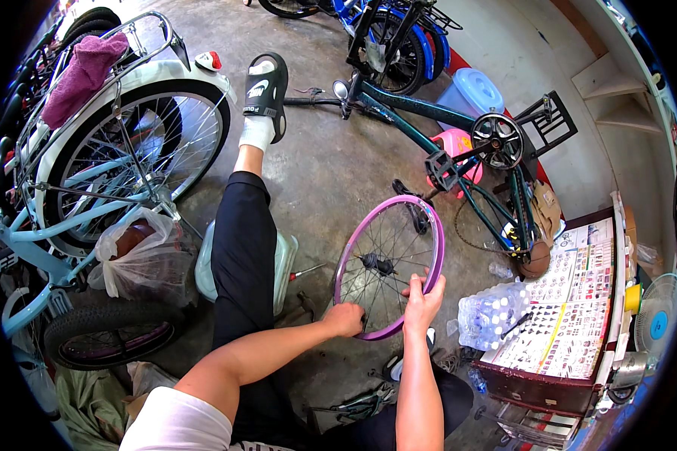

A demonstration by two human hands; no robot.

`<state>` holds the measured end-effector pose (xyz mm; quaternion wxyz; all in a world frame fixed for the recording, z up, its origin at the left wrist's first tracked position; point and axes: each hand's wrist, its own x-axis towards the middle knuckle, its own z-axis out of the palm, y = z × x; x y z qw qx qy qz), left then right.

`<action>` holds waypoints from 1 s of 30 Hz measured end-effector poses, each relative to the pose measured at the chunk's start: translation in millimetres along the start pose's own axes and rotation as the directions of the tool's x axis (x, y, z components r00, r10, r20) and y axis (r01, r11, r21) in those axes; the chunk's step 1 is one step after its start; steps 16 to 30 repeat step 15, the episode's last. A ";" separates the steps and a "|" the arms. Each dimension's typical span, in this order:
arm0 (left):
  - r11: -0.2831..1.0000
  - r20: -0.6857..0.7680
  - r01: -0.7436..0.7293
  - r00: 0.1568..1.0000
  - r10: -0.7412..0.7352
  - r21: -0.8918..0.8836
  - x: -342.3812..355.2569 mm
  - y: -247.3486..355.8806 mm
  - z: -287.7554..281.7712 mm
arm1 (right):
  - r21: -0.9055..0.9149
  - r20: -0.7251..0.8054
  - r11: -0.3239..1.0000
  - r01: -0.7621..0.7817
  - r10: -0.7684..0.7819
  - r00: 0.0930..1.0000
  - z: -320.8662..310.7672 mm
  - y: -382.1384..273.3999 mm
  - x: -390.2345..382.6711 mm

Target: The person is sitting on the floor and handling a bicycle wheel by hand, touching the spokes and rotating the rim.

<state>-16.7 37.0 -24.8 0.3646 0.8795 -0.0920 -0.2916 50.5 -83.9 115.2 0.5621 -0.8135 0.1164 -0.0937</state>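
Observation:
A small bicycle wheel (341, 272) with a pink-purple rim, dark spokes and a black hub (377, 264) is held tilted above the floor, with no tyre on it. My right hand (423, 304) grips the rim at its lower right, thumb and fingers around it. At the lower left of the rim my left hand (344, 320) is closed, its fingertips at the rim and spokes; whether a small tool is also in it is hidden. A screwdriver (306, 272) and a hammer (307, 306) lie on the floor left of the wheel.
A pale blue bicycle (71, 199) stands left, near a loose tyre (113, 334). A dark green bicycle frame (406, 105) lies at the far right. Bottled water packs (493, 312) sit by a low cabinet (534, 387) at right. Pliers (365, 404) lie near my legs.

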 end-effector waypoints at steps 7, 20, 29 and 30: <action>0.532 0.422 0.318 0.903 0.083 -0.785 1.2 -2.1 -3.9 | -0.028 0.039 1.000 0.012 -0.011 0.999 -3.9 2.9 2.6; 0.462 0.436 0.327 0.887 0.150 -0.824 -11.5 -13.4 38.3 | -0.096 0.076 0.995 0.022 -0.015 0.997 -17.4 17.2 -22.8; 0.462 0.436 0.327 0.887 0.150 -0.824 -11.5 -13.4 38.3 | -0.096 0.076 0.995 0.022 -0.015 0.997 -17.4 17.2 -22.8; 0.462 0.436 0.327 0.887 0.150 -0.824 -11.5 -13.4 38.3 | -0.096 0.076 0.995 0.022 -0.015 0.997 -17.4 17.2 -22.8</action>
